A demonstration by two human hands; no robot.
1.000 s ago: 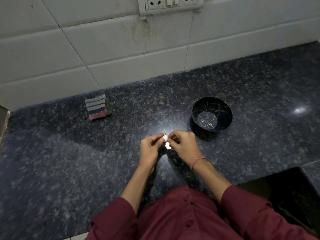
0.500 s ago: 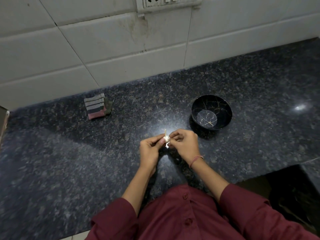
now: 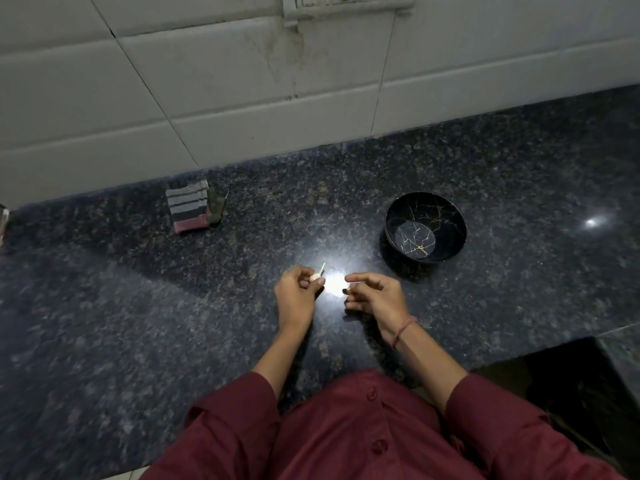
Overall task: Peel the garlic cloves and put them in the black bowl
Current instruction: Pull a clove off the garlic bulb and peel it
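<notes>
My left hand [image 3: 296, 292] pinches a small pale garlic clove [image 3: 317, 277] between thumb and fingertips; a thin stem sticks up from it. My right hand [image 3: 375, 296] hovers a little to the right of it, apart from the clove, fingers loosely curled; whether a scrap of peel sits in them is too small to tell. A bright glare spot on the counter lies between the two hands. The black bowl [image 3: 450, 211] with gold crack lines stands to the upper right of my right hand and holds nothing visible.
A folded striped cloth [image 3: 188, 209] lies on the dark granite counter [image 3: 138, 323] at the back left, near the white tiled wall [image 3: 207, 98]. A dark recess [image 3: 571, 375] cuts into the counter's front right edge. A socket plate [image 3: 346, 5] hangs on the wall above.
The hands were together on the clove; now my right hand has pulled away to the right while my left keeps the clove. The view shifted slightly.
</notes>
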